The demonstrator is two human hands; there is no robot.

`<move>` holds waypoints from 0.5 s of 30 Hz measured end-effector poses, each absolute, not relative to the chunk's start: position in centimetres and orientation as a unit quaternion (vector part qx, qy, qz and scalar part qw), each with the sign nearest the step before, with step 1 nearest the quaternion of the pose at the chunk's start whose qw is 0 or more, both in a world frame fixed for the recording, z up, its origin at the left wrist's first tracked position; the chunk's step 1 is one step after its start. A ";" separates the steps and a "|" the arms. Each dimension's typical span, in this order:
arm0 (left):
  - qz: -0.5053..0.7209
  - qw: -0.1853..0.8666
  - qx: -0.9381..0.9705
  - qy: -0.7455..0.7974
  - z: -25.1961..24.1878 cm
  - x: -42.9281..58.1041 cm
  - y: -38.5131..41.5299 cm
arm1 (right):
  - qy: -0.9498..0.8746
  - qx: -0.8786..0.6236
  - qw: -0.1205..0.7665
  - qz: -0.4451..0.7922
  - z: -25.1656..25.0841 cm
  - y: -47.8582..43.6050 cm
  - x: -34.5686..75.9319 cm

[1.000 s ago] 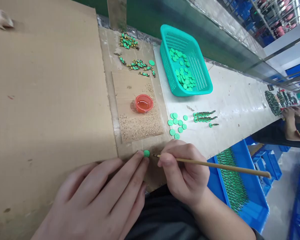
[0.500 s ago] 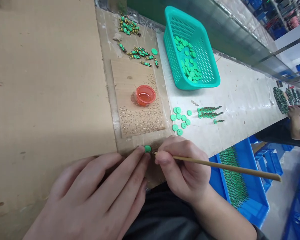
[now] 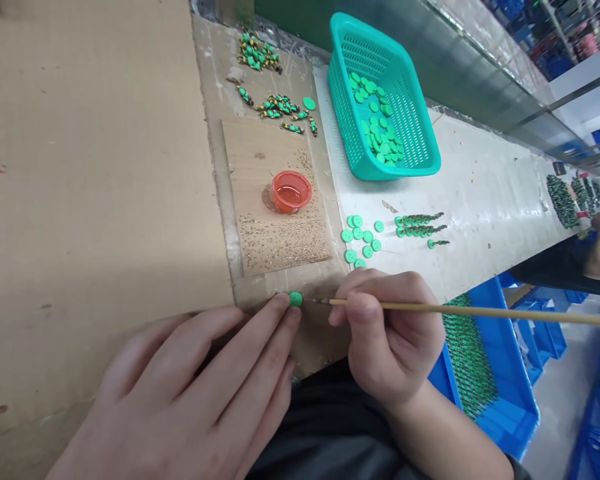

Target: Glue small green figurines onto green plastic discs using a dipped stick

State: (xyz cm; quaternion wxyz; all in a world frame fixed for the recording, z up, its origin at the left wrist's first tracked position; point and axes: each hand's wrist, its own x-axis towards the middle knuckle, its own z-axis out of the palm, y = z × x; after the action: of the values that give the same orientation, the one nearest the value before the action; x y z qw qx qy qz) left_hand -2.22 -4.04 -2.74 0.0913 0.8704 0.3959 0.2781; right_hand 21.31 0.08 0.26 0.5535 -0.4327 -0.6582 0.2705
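The person's left hand (image 3: 190, 393) and right hand (image 3: 390, 333) are bare, with short, trimmed nails. The right forearm (image 3: 445, 440), toward 5 o'clock, is uncovered to the frame's edge. Black clothing (image 3: 325, 433) of smooth fabric shows at 6 o'clock.

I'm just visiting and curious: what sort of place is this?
Likely a small-parts factory line: a basket of green discs, blue bins of green pieces beside the long bench, and another person working further along.
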 end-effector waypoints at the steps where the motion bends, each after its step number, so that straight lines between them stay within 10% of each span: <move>1: 0.273 0.078 0.874 0.394 -2.7 -2.1 -4.0 | -0.643 -0.440 0.565 0.272 0.2 0.0 21.3; 15: 0.290 0.027 0.872 0.393 -0.2 -0.4 -1.8 | -0.597 -0.484 0.573 0.285 0.2 -1.1 22.3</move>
State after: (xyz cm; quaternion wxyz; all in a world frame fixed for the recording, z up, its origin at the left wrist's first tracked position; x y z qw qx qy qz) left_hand -0.36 -1.77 -0.23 0.0272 0.8720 0.3932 0.2903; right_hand 22.30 -1.05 0.23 0.5727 -0.4841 -0.5972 0.2847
